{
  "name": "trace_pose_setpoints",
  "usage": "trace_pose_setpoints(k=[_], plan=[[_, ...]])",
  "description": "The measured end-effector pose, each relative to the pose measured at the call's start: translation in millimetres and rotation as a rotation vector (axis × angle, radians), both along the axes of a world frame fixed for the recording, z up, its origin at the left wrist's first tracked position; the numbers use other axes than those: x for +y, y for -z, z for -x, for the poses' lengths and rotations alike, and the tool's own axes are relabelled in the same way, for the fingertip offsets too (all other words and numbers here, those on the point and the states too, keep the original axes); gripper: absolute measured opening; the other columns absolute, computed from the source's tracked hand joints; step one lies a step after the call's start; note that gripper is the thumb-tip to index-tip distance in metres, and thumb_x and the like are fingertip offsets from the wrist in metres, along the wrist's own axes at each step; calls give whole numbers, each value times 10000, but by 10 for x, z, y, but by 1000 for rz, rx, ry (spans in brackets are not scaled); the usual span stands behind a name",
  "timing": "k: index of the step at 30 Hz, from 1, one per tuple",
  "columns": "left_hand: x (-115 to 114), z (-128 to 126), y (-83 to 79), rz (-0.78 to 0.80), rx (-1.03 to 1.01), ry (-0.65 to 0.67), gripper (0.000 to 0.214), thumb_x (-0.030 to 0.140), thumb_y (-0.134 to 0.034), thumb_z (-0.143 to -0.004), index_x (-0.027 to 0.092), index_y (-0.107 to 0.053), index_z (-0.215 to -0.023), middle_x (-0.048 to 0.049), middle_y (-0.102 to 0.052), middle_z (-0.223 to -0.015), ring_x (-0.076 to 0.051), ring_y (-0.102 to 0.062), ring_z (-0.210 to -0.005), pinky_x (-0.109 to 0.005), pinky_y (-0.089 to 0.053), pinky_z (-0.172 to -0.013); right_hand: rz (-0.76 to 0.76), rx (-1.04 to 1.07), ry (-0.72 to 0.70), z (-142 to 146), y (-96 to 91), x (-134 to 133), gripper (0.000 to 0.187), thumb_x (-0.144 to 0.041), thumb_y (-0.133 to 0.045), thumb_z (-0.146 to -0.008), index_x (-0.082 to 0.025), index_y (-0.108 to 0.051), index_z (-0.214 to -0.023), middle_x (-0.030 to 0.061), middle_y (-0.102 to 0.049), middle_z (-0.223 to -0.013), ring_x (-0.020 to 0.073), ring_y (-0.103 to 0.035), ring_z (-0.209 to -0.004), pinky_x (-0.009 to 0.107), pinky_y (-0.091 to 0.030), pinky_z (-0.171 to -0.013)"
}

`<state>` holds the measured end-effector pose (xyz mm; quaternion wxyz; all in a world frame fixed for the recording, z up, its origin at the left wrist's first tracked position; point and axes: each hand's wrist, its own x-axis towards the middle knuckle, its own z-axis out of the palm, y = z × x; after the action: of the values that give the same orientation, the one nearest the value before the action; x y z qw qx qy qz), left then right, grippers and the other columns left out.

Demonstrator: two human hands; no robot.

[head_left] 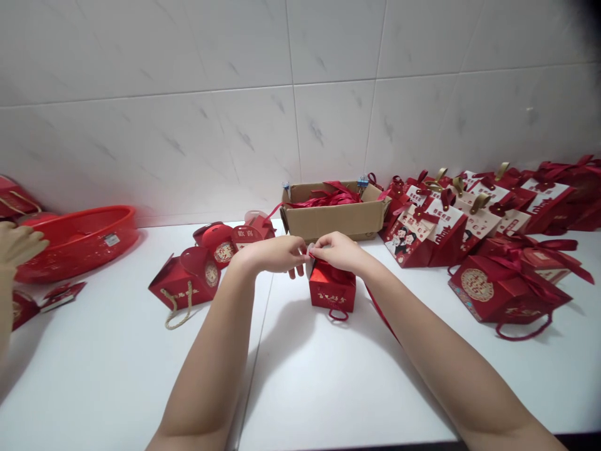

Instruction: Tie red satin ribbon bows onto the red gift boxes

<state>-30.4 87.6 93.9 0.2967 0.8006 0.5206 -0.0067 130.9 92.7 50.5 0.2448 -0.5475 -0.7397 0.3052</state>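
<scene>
A small red gift box [332,293] with gold lettering and a dark red cord handle stands on the white table, right in front of me. My left hand [278,254] is at the left of its top, thumb and forefinger closed at the upper edge while the other fingers hang down. From the other side, my right hand [342,252] pinches the box's top. Whether a flap or ribbon lies between the fingertips is too small to tell. A red ribbon [382,313] trails from under my right wrist. My hands hide much of the box's top.
Behind the box is a cardboard box [335,222] of red ribbons. Finished-looking gift boxes [436,228] crowd the right; a ribboned box [511,288] sits nearer. Leftward are a rope-handled box [188,282], a red basin [84,244] and another person's hand [21,244].
</scene>
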Motion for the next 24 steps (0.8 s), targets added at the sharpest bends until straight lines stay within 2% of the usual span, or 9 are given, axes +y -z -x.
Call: trace_pose_setpoints(k=[3, 7, 11, 14, 17, 20, 24], plan=[[18, 29, -8, -27, 12, -35, 234, 252, -433, -763, 199, -554, -956, -58, -707, -880, -183, -657, -821, -254, -463, -657, -1, 27, 3, -8, 4, -6, 260, -414, -536, -782, -206, -672, -707, 40, -673, -775, 159, -537, -682, 270, -340, -616], [82, 14, 36, -117, 54, -53, 177, 302, -447, -760, 197, -568, -834, -59, -708, -844, -196, -636, -787, -261, -429, -599, -15, 7, 19, -4, 1, -12, 255, -418, -545, -786, -213, -684, -726, 41, -686, -808, 173, -558, -703, 277, -362, -624], [100, 54, 36, -167, -19, -127, 172, 353, -504, -745, 195, -572, -754, -51, -701, -741, -192, -628, -702, -260, -409, -538, -8, 33, -65, -122, -19, 29, 313, -488, -547, -786, -211, -689, -819, 62, -693, -895, 197, -597, -771, 290, -418, -662], [62, 113, -23, -254, -272, -262, 202, 390, -545, -745, 190, -573, -760, -55, -682, -719, -184, -627, -664, -263, -434, -534, -47, 75, -226, -363, -70, 60, 446, -502, -631, -727, -227, -642, -1077, 75, -624, -1168, 224, -579, -1012, 300, -442, -825], [5, 137, -112, -413, -689, -365, 187, 376, -587, -741, 192, -570, -770, -32, -656, -722, -151, -616, -661, -258, -465, -583, -5, -23, -277, -645, -123, 62, 831, -466, -767, -572, -263, -467, -1320, 81, -486, -1353, 256, -481, -1187, 317, -422, -918], [-50, 145, -206, -561, -1094, -423, 135, 307, -629, -708, 195, -556, -729, 8, -593, -690, -102, -578, -624, -216, -455, -574, 111, -178, -235, -826, -130, 57, 1067, -376, -815, -497, -306, -290, -1423, 107, -508, -1331, 280, -547, -1100, 328, -469, -804], [-116, 216, -304, -648, -1406, -505, 95, 223, -630, -690, 205, -537, -695, 20, -559, -703, -64, -499, -553, -169, -381, -481, 141, -261, -143, -823, -63, 102, 1080, -193, -747, -515, -325, -213, -1443, 111, -574, -1255, 257, -615, -936, 305, -473, -664]])
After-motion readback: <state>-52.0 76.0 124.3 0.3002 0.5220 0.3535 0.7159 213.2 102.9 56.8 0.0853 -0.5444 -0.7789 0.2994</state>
